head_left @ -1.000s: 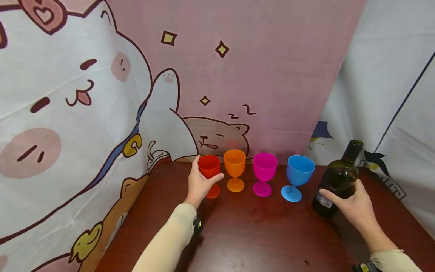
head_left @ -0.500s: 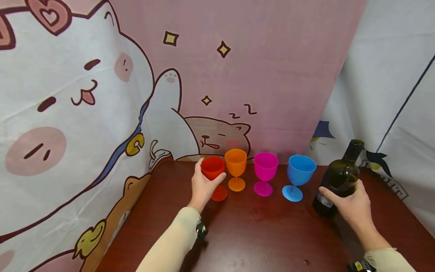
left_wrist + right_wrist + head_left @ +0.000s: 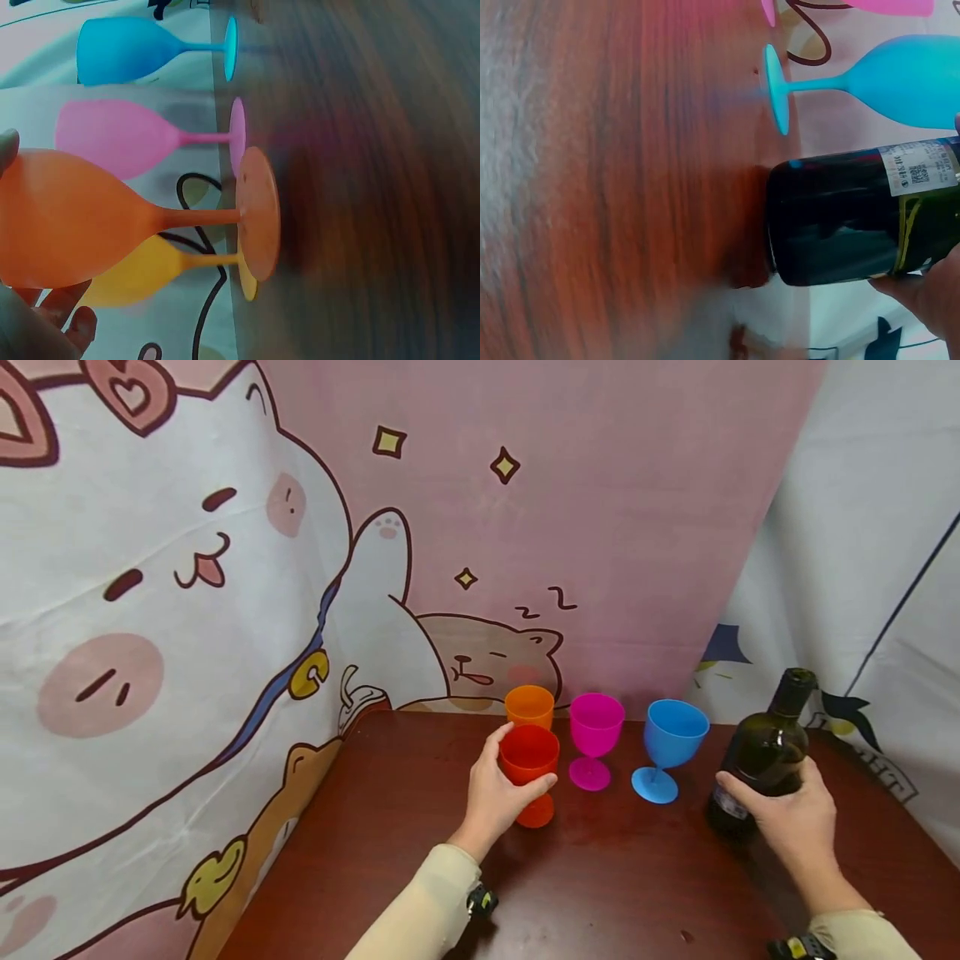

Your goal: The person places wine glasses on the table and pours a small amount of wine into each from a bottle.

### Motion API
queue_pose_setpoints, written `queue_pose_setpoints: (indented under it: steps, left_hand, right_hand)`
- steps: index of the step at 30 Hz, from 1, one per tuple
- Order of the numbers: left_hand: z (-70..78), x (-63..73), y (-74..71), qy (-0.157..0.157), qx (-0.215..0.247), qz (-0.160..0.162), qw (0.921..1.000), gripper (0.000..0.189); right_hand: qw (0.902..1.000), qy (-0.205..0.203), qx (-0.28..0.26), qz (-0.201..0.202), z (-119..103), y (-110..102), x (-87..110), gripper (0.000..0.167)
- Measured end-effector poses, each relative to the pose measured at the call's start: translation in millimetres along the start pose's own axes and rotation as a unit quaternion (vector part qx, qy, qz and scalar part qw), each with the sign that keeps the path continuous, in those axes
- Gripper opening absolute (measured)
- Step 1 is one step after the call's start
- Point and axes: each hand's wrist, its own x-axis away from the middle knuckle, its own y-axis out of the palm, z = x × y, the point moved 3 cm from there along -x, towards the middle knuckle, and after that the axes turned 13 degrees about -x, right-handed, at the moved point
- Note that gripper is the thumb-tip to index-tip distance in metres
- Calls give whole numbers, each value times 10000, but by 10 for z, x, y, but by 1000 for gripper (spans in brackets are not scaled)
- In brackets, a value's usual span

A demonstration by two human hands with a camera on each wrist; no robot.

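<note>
My left hand (image 3: 497, 795) grips the bowl of a red goblet (image 3: 529, 755), thumb on the near side and fingers round the far side. In the left wrist view the red goblet (image 3: 75, 214) looks orange, its foot close over the table. It overlaps the orange goblet (image 3: 529, 703) behind it in the head view. On the right, my right hand (image 3: 797, 828) holds a dark green wine bottle (image 3: 767, 745) by its body, neck up and uncapped. The right wrist view shows the bottle's white label (image 3: 921, 168) and its base at the tabletop.
A magenta goblet (image 3: 596, 727) and a blue goblet (image 3: 675, 733) stand upright along the back of the brown table (image 3: 600, 893). The blue one is nearest the bottle. A printed cloth (image 3: 600, 510) with cartoon cats hangs right behind the table.
My left hand has brought the red goblet rightward and nearer, from left of the orange goblet to in front of it. The right hand keeps its hold on the bottle, nearly still.
</note>
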Motion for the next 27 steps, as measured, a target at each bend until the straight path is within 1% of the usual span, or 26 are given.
queue_pose_setpoints:
  steps: [3,6,9,12,16,20,24,27]
  left_hand:
    - [13,37,60,46,15,-109,9999,94]
    - [7,66,98,104,49,-208,9997,95]
    - [1,84,117,129,100,-313,9994,95]
    - [3,88,128,179,162,-414,9989,95]
    - [10,77,146,218,237,-514,9982,93]
    - [1,60,173,151,262,-562,9980,93]
    - [-18,46,197,130,309,-566,9978,92]
    - [-24,47,200,105,342,-560,9978,91]
  right_hand:
    - [9994,-246,201,138,-76,-37,42,97]
    - [9966,-715,385,163,-184,-92,89,101]
    - [9904,-1296,458,130,-318,-142,131,103]
    - [9806,-1862,609,25,-485,-174,155,105]
    - [9621,-2543,943,-298,-716,-184,176,108]
    - [9404,-3072,1333,-597,-935,-180,204,110]
    - [9161,-3559,1702,-724,-1117,-166,237,111]
    - [8988,-3835,1979,-764,-1234,-139,249,110]
